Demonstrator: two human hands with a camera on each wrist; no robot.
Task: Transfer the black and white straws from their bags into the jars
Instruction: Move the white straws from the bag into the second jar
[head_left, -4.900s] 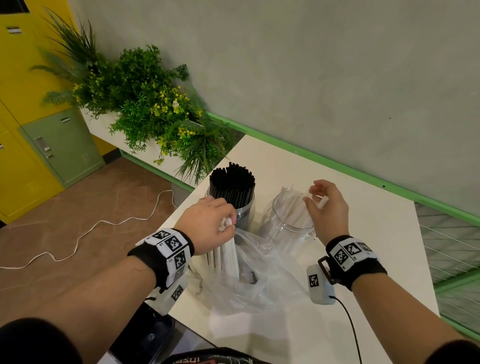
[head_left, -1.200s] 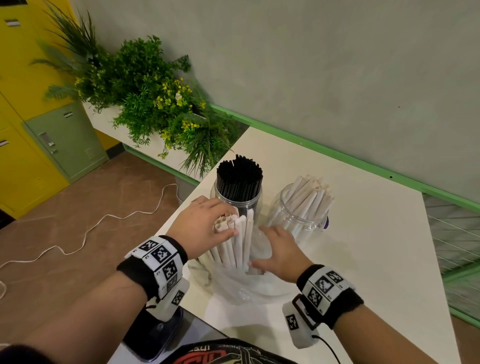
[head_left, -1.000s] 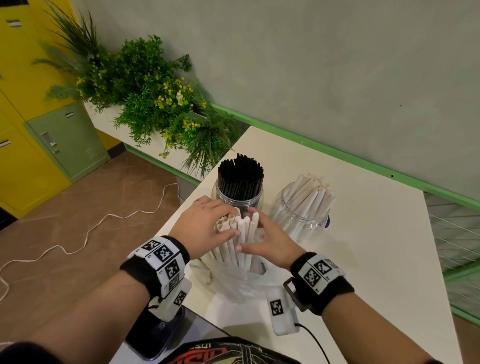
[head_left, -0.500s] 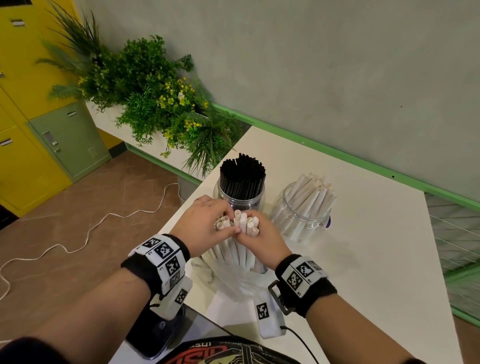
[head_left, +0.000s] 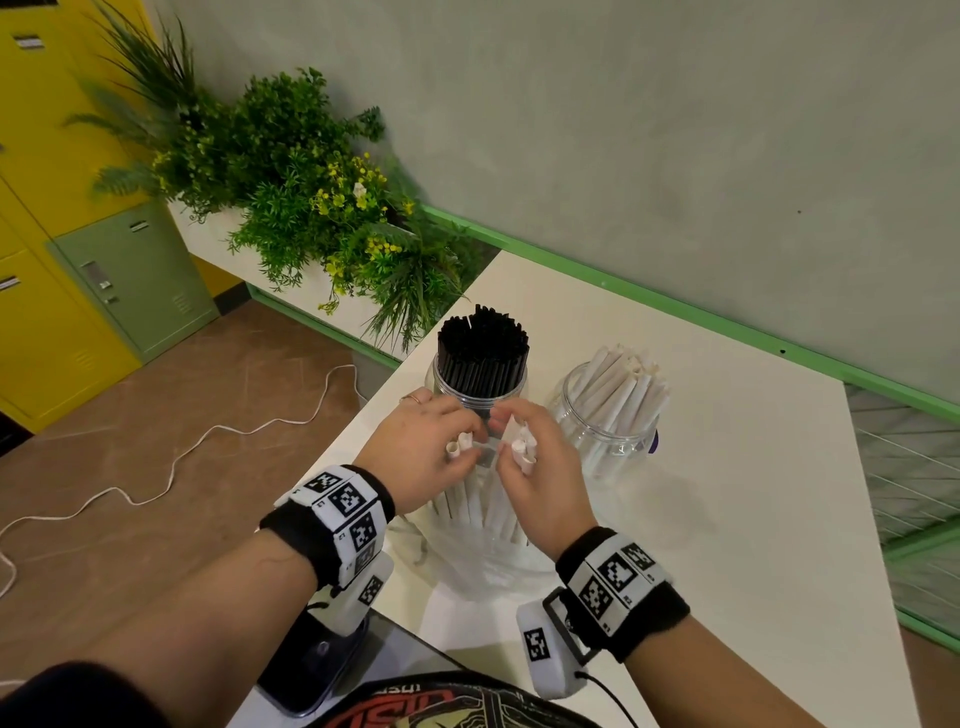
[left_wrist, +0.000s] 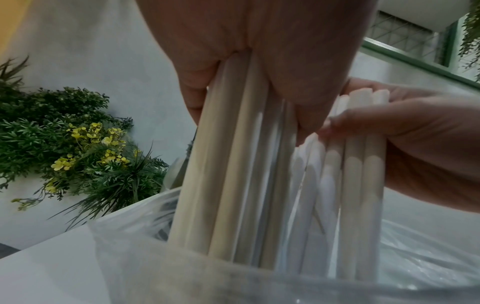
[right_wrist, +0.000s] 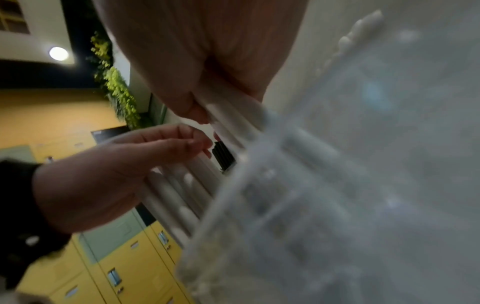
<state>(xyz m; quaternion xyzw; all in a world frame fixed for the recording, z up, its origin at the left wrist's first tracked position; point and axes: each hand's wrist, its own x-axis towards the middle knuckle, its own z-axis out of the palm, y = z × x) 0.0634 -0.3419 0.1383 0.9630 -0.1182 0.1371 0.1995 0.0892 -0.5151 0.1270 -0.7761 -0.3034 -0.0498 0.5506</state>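
Observation:
White straws (head_left: 475, 506) stand upright in a clear plastic bag (head_left: 488, 569) at the table's near edge. My left hand (head_left: 423, 457) grips one cluster of them (left_wrist: 228, 156) near the tops. My right hand (head_left: 535, 470) grips a second cluster (left_wrist: 363, 164), split off to the right. Behind the hands a clear jar (head_left: 480, 384) is packed with black straws (head_left: 483, 345). To its right another clear jar (head_left: 605, 421) holds white straws (head_left: 621, 395) leaning rightward. The right wrist view is blurred by the bag (right_wrist: 324, 205) close to the lens.
The white table (head_left: 737, 519) runs along a grey wall with a green rail (head_left: 675, 317). A planter with green foliage (head_left: 291, 192) stands past the table's far left corner. Yellow and green lockers (head_left: 78, 270) and a white cable (head_left: 171, 462) on the floor lie to the left.
My right hand came back from the white-straw jar to the bag and joined my left on the bundle. In the last half second the bundle was parted into two clusters, one per hand.

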